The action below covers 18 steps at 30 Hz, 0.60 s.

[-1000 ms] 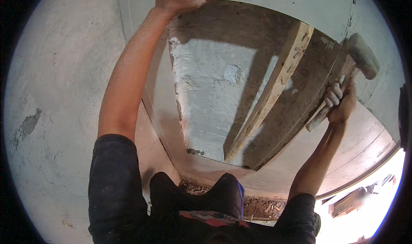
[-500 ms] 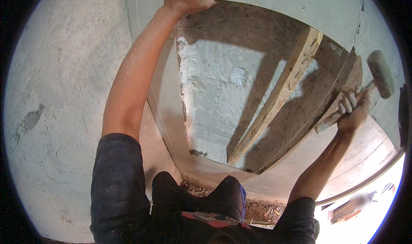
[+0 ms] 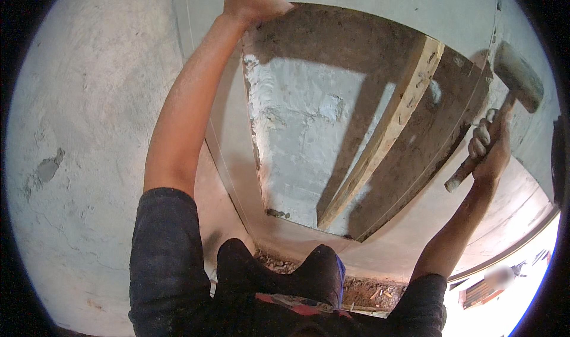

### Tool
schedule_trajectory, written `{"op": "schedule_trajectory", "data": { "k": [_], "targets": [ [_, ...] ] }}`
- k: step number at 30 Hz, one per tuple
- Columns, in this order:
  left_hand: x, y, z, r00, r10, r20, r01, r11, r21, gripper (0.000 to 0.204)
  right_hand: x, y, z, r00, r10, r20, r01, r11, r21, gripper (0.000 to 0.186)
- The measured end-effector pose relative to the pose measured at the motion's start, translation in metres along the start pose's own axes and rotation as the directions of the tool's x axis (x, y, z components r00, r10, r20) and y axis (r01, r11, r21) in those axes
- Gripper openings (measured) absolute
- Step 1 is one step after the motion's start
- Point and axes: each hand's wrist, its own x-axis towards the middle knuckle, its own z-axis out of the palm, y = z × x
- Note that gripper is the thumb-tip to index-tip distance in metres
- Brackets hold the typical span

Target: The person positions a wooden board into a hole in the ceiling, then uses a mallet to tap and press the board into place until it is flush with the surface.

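Note:
My right hand (image 3: 491,147) is closed around the handle (image 3: 462,174) of a mallet. Its thick, dusty grey head (image 3: 519,76) is raised beside the right wall surface. At the top edge my left hand (image 3: 252,3) lies against a large grey slab (image 3: 356,5), beside the slab's lower edge; most of its fingers are out of the picture, so their grip cannot be made out. Below that edge is a recess, where a wooden strut (image 3: 386,129) slants from the slab down to the recess's lower end. No contact shows between the mallet and the slab.
A thin taut string (image 3: 219,141) runs along the left side, and another line (image 3: 436,162) crosses at right. Rough grey plaster wall (image 3: 89,129) stands at left. Pale slabs (image 3: 404,242) border the recess. Between my knees and beyond lies rubble (image 3: 368,292). Bright daylight enters at lower right.
My right hand has turned the mallet more upright, its head moving up and slightly left. My left hand stays at the slab's edge, with only a small shift of the whole view.

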Motion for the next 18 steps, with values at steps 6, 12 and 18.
{"op": "schedule_trajectory", "data": {
  "k": [6,12,18],
  "targets": [
    [0.004,-0.002,0.015,0.999,0.024,-0.033,-0.024,1.0,-0.01,0.105,0.006,0.015,-0.001,0.999,0.044,0.033,-0.048,0.985,0.168,0.038],
    [0.009,0.002,0.011,0.998,0.023,-0.058,-0.023,1.0,0.012,0.1,0.013,0.003,-0.023,0.999,0.008,0.05,-0.016,0.986,0.168,0.037],
    [-0.001,-0.007,0.009,0.998,0.038,-0.04,-0.036,0.998,0.055,0.104,0.015,0.009,-0.018,0.994,0.074,0.08,-0.077,0.996,0.037,0.034]
  ]
}}
